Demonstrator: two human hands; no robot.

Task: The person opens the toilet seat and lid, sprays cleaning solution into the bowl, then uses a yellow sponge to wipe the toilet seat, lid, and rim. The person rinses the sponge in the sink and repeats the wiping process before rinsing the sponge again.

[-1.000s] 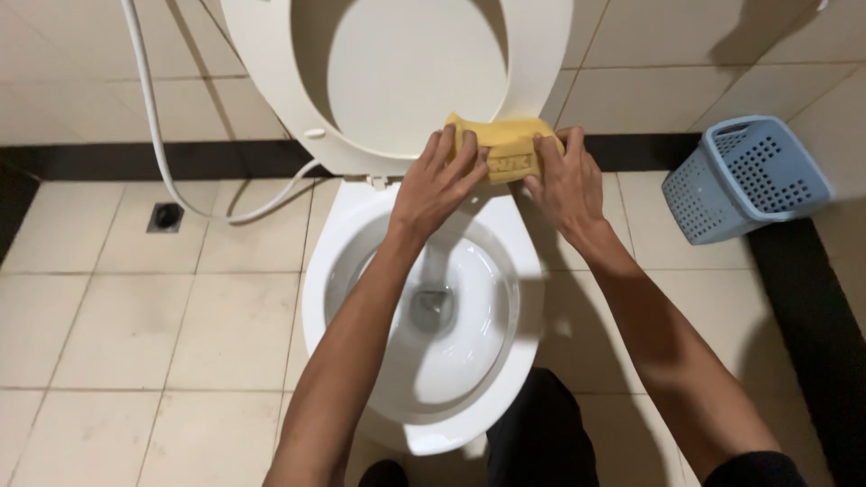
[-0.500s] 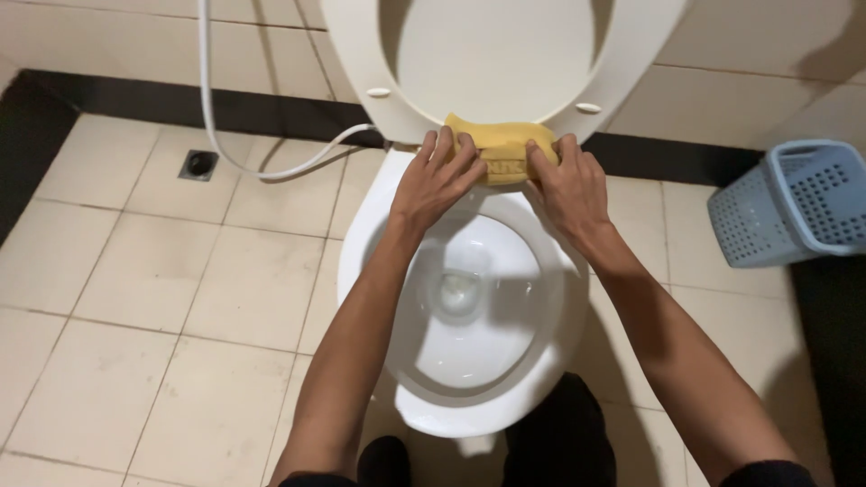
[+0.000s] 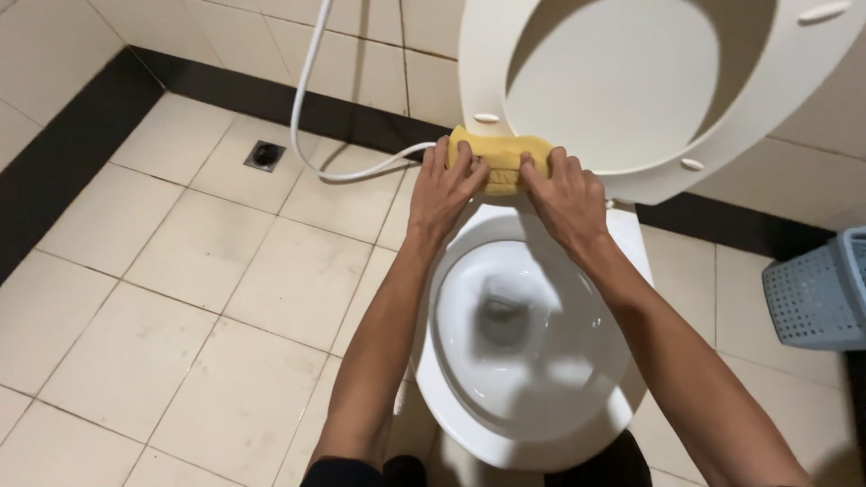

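Floor drain [image 3: 264,155] is sitting in the tiled floor [image 3: 171,271] at far left, near the dark skirting. White hose [image 3: 311,108] is running down the wall and curving toward the toilet; its upper end is cut off by the frame.

Left hand [image 3: 444,191] is pressing flat on the yellow sponge [image 3: 502,162], fingers spread over its left half, grip loosely closed on it.

Sponge is lying at the back of the toilet bowl [image 3: 532,424], at the hinge below the raised seat [image 3: 487,63]; its middle is partly hidden by fingers.

Right hand [image 3: 564,197] is holding the sponge's right half likewise, fingers curled over it.

Blue perforated basket [image 3: 816,293] is standing at far right, cut off by the edge.
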